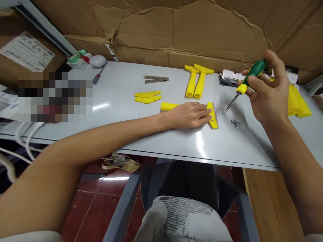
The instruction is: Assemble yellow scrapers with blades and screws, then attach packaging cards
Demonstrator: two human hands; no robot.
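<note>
My left hand (190,115) is closed over the handle of a yellow scraper (212,116), which lies flat on the table with its head and thin blade edge showing to the right. My right hand (268,87) grips a screwdriver (253,74) with a green and yellow handle. The shaft slants down to the left, and a small screw (223,113) shows at its tip, just right of the scraper head. Close by lies a little pile of screws (236,123). Behind my left hand are two yellow scraper handles (199,80), two yellow clamp plates (147,96) and metal blades (156,79).
More yellow handles (299,101) lie at the right, partly behind my right hand, near a small box (228,78). Another screwdriver (97,77) rests at the back left. Cardboard (146,33) walls the table's rear. White cables (27,137) hang at the left edge.
</note>
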